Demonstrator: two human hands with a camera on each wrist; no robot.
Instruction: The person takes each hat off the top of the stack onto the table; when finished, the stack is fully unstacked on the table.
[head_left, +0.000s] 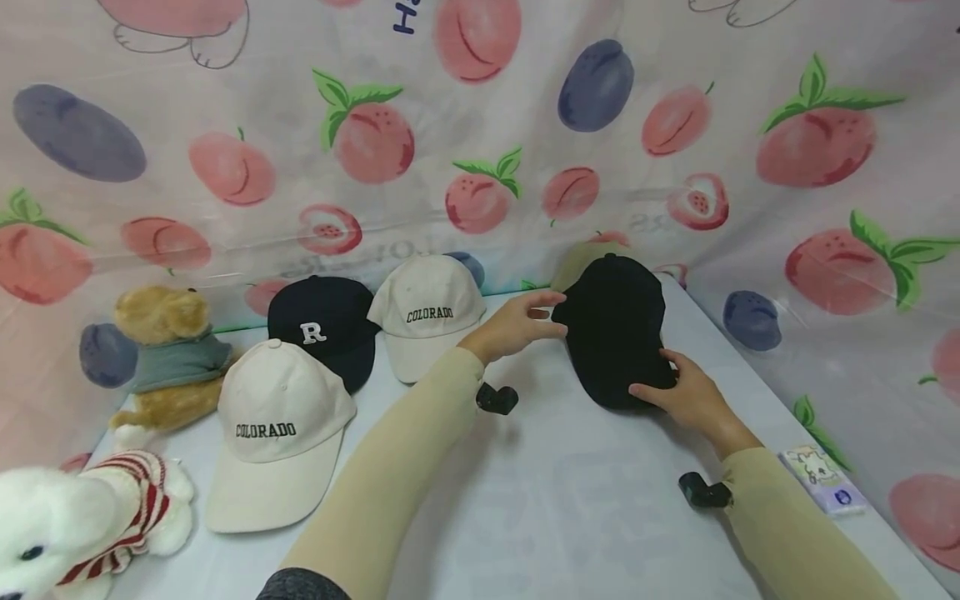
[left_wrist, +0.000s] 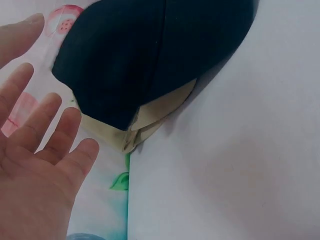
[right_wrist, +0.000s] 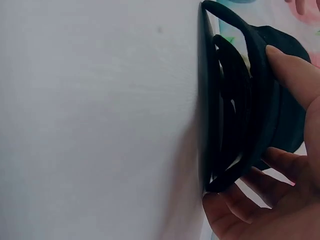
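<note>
A plain black cap (head_left: 617, 329) stands at the far right of the table, its brim facing me. My right hand (head_left: 693, 398) grips the brim's right side, thumb on top; in the right wrist view, fingers (right_wrist: 280, 165) curl along its edge. Dark curved layers show below that brim, though I cannot tell whether they are another cap. Beside the crown's left side is my left hand (head_left: 513, 327), fingers spread; the left wrist view shows them apart from the cap. Partly hidden behind and under the black cap is a beige cap (head_left: 576, 265).
Left of my hands are a white Colorado cap (head_left: 431, 304), a black cap with an R (head_left: 322, 317) and a nearer cream Colorado cap (head_left: 279, 417). A teddy bear (head_left: 168, 358) and a white plush (head_left: 97, 517) sit at left. A small packet (head_left: 821, 479) lies by the right edge.
</note>
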